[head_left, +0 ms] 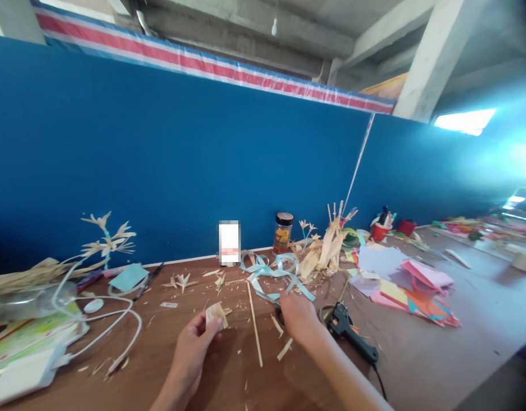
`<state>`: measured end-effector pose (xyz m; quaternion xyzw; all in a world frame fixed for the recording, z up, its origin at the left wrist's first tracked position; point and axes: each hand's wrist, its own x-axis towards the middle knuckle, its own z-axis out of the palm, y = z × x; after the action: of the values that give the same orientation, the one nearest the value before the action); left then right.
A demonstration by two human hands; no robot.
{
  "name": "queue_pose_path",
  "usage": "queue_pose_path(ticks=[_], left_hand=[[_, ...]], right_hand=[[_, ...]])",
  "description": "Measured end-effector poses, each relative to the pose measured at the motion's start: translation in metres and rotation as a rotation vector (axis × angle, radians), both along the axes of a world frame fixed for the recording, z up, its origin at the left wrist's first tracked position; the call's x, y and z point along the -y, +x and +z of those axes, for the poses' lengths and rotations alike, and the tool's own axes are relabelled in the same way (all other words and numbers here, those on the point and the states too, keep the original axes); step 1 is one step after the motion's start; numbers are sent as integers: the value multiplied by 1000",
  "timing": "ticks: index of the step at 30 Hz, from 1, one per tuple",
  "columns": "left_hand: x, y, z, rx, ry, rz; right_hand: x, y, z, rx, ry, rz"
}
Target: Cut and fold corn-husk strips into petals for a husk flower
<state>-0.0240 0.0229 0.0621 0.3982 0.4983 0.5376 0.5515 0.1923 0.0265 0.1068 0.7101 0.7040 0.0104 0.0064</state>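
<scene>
My left hand pinches a small pale piece of corn husk between thumb and fingers above the brown table. To the right, my right hand is closed at a pair of scissors with dark handles; its fingertips are mostly hidden behind the back of the hand. Just beyond it, a light blue ribbon lies in loose loops. A thin wooden stick rests on the table between my hands, with cut husk strips nearby. A star-shaped husk flower lies farther back.
A black glue gun lies right of my right forearm, its cord trailing forward. Behind stand a jar and a bundle of dried husks. Coloured paper spreads rightward. White cables and a white power adapter occupy the left.
</scene>
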Motion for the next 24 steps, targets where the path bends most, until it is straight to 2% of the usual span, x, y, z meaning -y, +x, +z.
queue_pose_path(ticks=[7, 14, 18, 24], left_hand=[[-1, 1, -2, -14, -16, 11], [-3, 1, -6, 0, -14, 0], [-3, 0, -6, 8, -21, -14], [0, 2, 0, 35, -36, -14]], right_hand=[[1, 0, -9, -18, 25, 38], [0, -2, -9, -15, -11, 40], [3, -4, -1, -5, -27, -2], [12, -3, 23, -13, -20, 21]])
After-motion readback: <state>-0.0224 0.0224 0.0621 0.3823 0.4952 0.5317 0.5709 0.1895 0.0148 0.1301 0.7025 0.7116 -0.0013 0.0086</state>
